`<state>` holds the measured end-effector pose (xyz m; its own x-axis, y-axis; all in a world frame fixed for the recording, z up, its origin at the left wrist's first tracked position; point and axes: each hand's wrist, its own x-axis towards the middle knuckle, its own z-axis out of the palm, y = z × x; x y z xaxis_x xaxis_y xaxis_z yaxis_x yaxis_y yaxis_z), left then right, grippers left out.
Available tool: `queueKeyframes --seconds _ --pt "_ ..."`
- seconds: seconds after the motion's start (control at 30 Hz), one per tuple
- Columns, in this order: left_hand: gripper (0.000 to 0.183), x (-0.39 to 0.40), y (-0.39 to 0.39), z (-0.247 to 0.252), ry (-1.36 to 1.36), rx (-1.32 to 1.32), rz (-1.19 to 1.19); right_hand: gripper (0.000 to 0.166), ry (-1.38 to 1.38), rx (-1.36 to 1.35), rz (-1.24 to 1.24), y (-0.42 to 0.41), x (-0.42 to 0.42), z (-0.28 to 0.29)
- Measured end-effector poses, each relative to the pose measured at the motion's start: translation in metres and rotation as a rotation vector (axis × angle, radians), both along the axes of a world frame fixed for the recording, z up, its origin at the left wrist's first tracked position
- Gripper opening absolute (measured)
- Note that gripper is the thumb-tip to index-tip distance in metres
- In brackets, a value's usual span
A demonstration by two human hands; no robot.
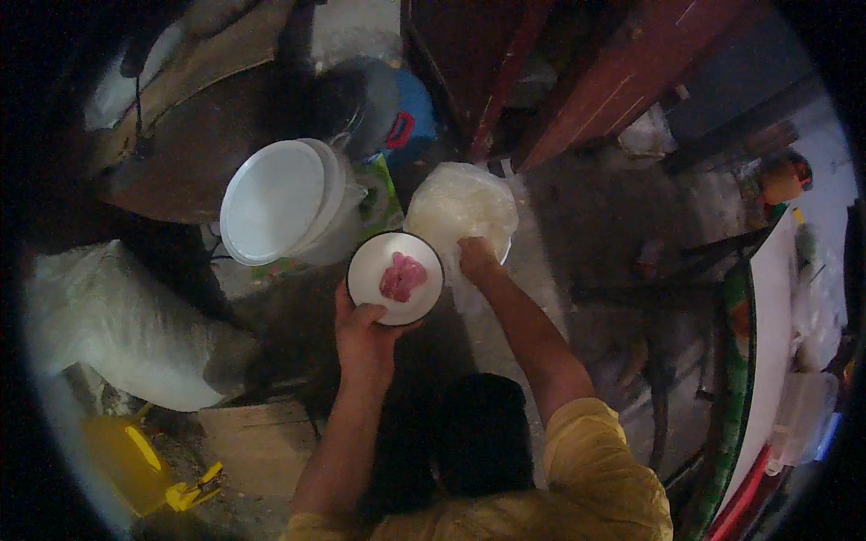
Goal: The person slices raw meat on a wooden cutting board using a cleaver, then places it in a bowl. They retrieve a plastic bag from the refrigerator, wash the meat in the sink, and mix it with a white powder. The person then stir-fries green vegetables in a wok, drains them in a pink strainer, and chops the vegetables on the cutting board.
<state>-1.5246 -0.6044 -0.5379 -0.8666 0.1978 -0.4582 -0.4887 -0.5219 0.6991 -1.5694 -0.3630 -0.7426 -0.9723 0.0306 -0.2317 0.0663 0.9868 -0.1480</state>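
Note:
My left hand (365, 331) holds a white bowl with a dark rim (362, 287) from below, its thumb over the near edge. Several pink pieces, seemingly raw meat, (403, 277) lie clumped in the bowl. To the right, my right hand (479, 258) is at the near edge of a round container covered with a thin plastic bag (463, 203). Its fingers are bent against the plastic; whether they pinch it cannot be made out. The white rim of that container shows beside the wrist.
Stacked white plastic tubs or lids (274, 203) stand left of the bowl. A blue container with a red handle (414, 115) is behind. Reddish beams (609, 81) rise at the back. A pale sack (135, 324), cardboard (260, 443) and a yellow object (128, 460) lie left.

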Motion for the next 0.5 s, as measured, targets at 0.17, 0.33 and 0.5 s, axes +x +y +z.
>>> queueKeyframes --seconds 0.17,0.33,0.5 --pt "0.071 0.004 -0.007 -0.006 0.041 -0.029 0.019 0.015 -0.115 0.124 0.052 0.005 -0.007 0.0" --pt "0.07 0.006 -0.003 0.002 0.035 -0.05 0.021 0.016 -0.104 0.102 0.038 0.012 -0.009 -0.018" --pt "0.07 0.009 -0.009 0.0 0.025 -0.047 0.021 0.021 -0.06 0.114 0.071 0.001 -0.002 0.018"
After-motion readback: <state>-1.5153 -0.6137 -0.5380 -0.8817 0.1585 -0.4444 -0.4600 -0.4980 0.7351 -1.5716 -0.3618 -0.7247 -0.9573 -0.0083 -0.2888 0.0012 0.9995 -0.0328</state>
